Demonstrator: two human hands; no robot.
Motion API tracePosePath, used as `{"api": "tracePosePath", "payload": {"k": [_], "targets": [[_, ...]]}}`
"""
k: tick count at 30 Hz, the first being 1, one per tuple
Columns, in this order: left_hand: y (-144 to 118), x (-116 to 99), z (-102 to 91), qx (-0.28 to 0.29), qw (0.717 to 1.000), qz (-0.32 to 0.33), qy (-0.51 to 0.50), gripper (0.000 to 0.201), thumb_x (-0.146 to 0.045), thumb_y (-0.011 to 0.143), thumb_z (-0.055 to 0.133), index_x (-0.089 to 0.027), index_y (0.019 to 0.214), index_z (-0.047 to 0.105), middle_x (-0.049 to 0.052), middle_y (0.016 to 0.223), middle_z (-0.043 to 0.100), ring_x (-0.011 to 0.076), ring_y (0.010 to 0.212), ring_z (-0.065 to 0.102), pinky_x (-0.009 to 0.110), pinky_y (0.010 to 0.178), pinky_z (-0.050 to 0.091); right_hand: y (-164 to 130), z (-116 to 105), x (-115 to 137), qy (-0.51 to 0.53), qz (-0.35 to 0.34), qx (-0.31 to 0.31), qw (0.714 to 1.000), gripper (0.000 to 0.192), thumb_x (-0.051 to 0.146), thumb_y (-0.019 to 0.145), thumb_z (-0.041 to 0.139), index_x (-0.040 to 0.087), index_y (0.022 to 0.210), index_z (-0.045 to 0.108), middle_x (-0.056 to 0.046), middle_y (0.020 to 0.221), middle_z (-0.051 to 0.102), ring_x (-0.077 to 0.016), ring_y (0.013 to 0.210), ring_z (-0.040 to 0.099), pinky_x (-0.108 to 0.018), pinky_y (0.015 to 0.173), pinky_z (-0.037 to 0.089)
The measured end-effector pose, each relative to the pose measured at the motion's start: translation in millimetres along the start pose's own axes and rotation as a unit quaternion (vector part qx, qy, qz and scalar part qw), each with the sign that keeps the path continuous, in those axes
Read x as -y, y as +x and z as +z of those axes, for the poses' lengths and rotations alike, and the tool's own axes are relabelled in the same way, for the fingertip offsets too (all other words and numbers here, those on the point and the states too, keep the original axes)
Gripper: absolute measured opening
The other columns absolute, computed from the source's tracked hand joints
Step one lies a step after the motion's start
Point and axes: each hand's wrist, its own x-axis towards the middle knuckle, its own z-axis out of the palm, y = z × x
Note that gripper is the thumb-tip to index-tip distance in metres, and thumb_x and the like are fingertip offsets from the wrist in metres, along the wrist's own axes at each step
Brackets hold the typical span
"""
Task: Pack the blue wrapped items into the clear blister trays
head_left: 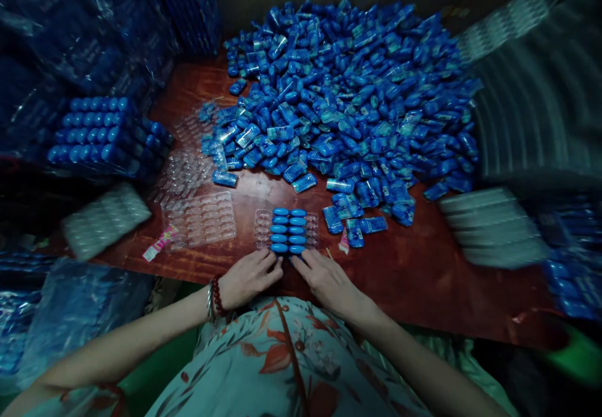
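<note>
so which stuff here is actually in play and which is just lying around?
In play: left hand and right hand at the near edge of the clear tray; blue pieces in its middle columns; loose blue pile.

Lying about: empty trays; filled stack; pink wrapper; table.

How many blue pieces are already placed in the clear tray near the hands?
10 in the clear tray: two columns of five blue pieces, at its middle. Left hand and right hand touch the nearest row.

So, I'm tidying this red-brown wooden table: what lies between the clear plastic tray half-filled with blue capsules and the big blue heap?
In the head view, mostly bare tabletop separates the tray from the heap.
</note>
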Motion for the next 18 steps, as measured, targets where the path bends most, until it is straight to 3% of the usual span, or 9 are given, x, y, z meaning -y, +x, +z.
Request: {"api": "tracePosePath", "payload": {"k": [5, 9, 14, 18], "targets": [[6.8, -11.2, 2.6, 0.035, 0.998, 0.012, 0.052, 0.020, -0.010, 0.089, 0.035, -0.012, 0.096, 0.054, 0.010, 0.088, 0.056, 0.0197, 0.081, 0.051, 0.032, 0.071, 0.049, 7.1, 3.1, 14.9, -0.017, 0.035, 0.000, 0.999, 0.035, 0.011, 0.089, 0.035, 0.020, 0.117, 0.054, -0.011, 0.113, 0.058, -0.0226, 0.109, 0.052, -0.032, 0.083, 0.048], [4.4, -10.1, 9.4, 0.010, 0.998, -0.013, 0.061, 0.026, -0.009, 0.089, 0.032, -0.008, 0.105, 0.053, 0.014, 0.093, 0.058, 0.0203, 0.085, 0.052, 0.034, 0.075, 0.050, 11.9, 9.0, 11.8, 0.001, 0.050, 0.009, 0.999, 0.036, 0.011, 0.089, 0.037, 0.018, 0.120, 0.054, -0.010, 0.100, 0.061, -0.0197, 0.094, 0.058, -0.028, 0.072, 0.051], [-7.9, -0.9, 23.2, -0.112, 0.992, -0.050, -0.009, 0.042, -0.012, 0.092, 0.031, -0.015, 0.133, 0.037, 0.016, 0.115, 0.052, 0.0197, 0.099, 0.053, 0.032, 0.078, 0.051, 4.9, 23.0, 2.0, 0.068, 0.048, -0.178, 0.981, 0.039, 0.017, 0.091, 0.043, 0.013, 0.130, 0.046, -0.008, 0.094, 0.064, -0.0158, 0.085, 0.060, -0.025, 0.077, 0.049], [2.1, 24.7, 21.9, -0.242, 0.960, -0.124, -0.062, 0.041, -0.016, 0.091, 0.041, -0.024, 0.131, 0.042, 0.010, 0.111, 0.052, 0.0174, 0.099, 0.053, 0.029, 0.080, 0.049, 5.5, 20.4, -14.0, 0.141, 0.081, -0.277, 0.947, 0.029, 0.019, 0.089, 0.048, 0.018, 0.116, 0.058, -0.007, 0.094, 0.066, -0.0152, 0.087, 0.061, -0.025, 0.080, 0.048]]}}
